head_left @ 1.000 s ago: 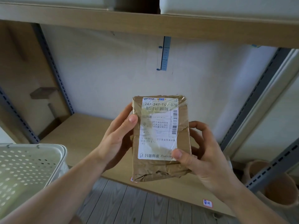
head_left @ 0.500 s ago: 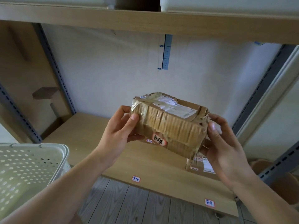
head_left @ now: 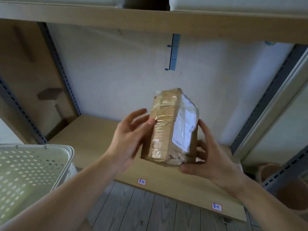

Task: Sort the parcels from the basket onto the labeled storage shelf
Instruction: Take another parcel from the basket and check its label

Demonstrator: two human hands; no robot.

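Note:
A brown taped cardboard parcel [head_left: 168,130] with a white shipping label on its right face stands on end in the air above the wooden shelf board [head_left: 93,130]. My right hand [head_left: 205,157] grips its lower right side and bottom. My left hand [head_left: 128,140] touches its left face with the thumb, the other fingers spread apart. The white perforated basket [head_left: 33,167] sits at the lower left. Two small labels, one [head_left: 142,182] near the middle and one [head_left: 216,207] to the right, are stuck on the shelf's front edge.
An upper wooden shelf [head_left: 150,19] carries white bins overhead. Grey slotted uprights [head_left: 58,69] frame the bay on both sides. A blue measuring strip [head_left: 174,52] hangs on the back wall. Brown round containers [head_left: 291,189] stand at lower right. Grey plank floor lies below.
The parcel has been turned from lying sideways to standing on end, with its label now facing right. My left hand's fingers have loosened and spread.

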